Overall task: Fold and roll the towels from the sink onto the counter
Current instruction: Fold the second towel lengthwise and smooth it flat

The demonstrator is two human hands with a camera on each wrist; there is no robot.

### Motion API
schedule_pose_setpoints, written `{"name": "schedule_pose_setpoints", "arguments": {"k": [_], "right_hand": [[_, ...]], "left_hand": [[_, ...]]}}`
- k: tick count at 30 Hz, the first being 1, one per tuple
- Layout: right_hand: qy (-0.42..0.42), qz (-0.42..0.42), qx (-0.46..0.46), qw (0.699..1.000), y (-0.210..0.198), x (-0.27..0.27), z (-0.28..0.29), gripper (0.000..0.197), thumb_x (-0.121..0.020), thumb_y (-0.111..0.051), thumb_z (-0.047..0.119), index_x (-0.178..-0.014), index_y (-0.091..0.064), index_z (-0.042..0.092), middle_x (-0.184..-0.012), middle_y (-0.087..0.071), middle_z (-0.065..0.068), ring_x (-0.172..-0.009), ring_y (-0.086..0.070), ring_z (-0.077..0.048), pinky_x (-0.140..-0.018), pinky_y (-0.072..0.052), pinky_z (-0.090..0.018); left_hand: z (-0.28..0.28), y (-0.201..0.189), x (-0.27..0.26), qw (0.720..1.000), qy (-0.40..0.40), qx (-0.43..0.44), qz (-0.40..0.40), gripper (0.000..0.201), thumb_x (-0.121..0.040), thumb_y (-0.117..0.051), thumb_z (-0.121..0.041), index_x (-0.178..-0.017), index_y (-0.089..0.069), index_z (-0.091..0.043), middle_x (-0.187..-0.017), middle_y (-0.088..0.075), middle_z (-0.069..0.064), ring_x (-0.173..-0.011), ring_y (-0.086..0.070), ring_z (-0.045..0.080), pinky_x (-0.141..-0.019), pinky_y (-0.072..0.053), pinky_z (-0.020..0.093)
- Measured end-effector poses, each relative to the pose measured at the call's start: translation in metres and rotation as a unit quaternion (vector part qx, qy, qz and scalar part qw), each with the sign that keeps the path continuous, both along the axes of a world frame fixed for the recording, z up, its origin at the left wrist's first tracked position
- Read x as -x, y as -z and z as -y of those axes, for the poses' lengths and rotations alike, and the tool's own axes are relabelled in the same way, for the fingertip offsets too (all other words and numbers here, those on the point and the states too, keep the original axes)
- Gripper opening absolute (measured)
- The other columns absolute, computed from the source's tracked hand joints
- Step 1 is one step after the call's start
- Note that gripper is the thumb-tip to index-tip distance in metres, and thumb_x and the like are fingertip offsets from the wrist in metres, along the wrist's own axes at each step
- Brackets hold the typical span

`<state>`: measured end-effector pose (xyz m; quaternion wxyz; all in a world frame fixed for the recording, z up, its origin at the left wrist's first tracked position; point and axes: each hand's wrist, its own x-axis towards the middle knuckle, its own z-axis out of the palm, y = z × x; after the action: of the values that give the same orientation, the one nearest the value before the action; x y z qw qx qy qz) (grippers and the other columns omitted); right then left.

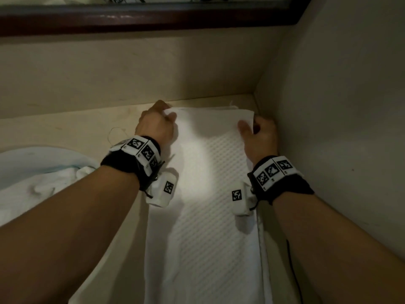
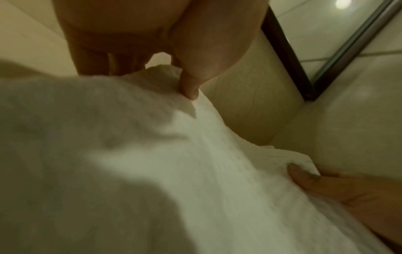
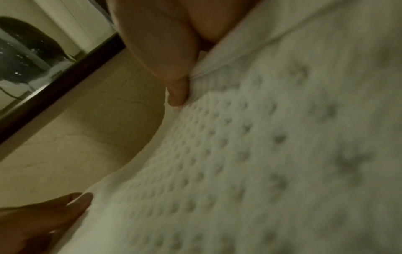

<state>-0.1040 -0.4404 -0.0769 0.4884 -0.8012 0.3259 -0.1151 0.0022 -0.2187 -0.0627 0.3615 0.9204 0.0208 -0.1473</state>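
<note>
A white waffle-textured towel (image 1: 208, 205) lies lengthwise as a long strip on the beige counter (image 1: 65, 126), running from the near edge to the back wall. My left hand (image 1: 163, 116) pinches the towel's far left corner, thumb on top (image 2: 190, 91). My right hand (image 1: 252, 126) pinches the far right corner, thumb pressed on the cloth (image 3: 177, 96). Both corners are lifted slightly off the counter, close to the back wall. More white towels (image 1: 43, 187) lie crumpled in the sink (image 1: 26, 154) at the left.
A side wall (image 1: 339, 106) stands right next to the towel's right edge. The back wall carries a dark-framed mirror (image 1: 153, 16). A loose thread (image 1: 116, 133) lies on the counter left of my left wrist.
</note>
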Motion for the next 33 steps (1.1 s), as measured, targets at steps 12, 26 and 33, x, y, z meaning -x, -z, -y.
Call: {"name": "schedule_pose_setpoints", "arguments": {"k": [12,26,33], "right_hand": [[-0.161,-0.101,0.048,0.981,-0.024,-0.056,-0.029,0.024,-0.091,-0.067,0.036,-0.102,-0.073,0.015,-0.098,-0.073,0.001,-0.089,-0.068,-0.016,-0.082,-0.055,-0.030],[-0.070,-0.050,-0.005,0.996,-0.037,-0.023,-0.063,0.058,-0.071,-0.077,0.056,-0.112,-0.062,0.019,-0.109,-0.066,0.003,-0.099,-0.064,-0.015,-0.091,-0.055,-0.040],[-0.038,-0.022,0.007,0.999,-0.066,0.097,-0.083,0.058,-0.077,-0.075,0.054,-0.119,-0.059,0.017,-0.112,-0.065,0.002,-0.103,-0.062,-0.015,-0.094,-0.052,-0.037]], "left_hand": [[-0.046,0.014,-0.009,0.981,-0.144,0.124,0.041,0.022,-0.092,-0.049,-0.005,-0.099,-0.055,-0.025,-0.081,-0.055,-0.017,-0.066,-0.054,0.002,-0.061,-0.040,0.006],[-0.095,-0.018,0.038,0.944,-0.262,0.194,0.041,0.040,-0.085,-0.067,-0.032,-0.123,-0.060,-0.021,-0.112,-0.067,-0.003,-0.093,-0.066,0.015,-0.086,-0.055,0.027],[-0.116,-0.035,0.153,0.927,-0.247,0.281,0.023,0.029,-0.081,-0.070,-0.033,-0.108,-0.063,-0.025,-0.102,-0.071,0.000,-0.085,-0.067,0.014,-0.087,-0.059,0.040]]}}
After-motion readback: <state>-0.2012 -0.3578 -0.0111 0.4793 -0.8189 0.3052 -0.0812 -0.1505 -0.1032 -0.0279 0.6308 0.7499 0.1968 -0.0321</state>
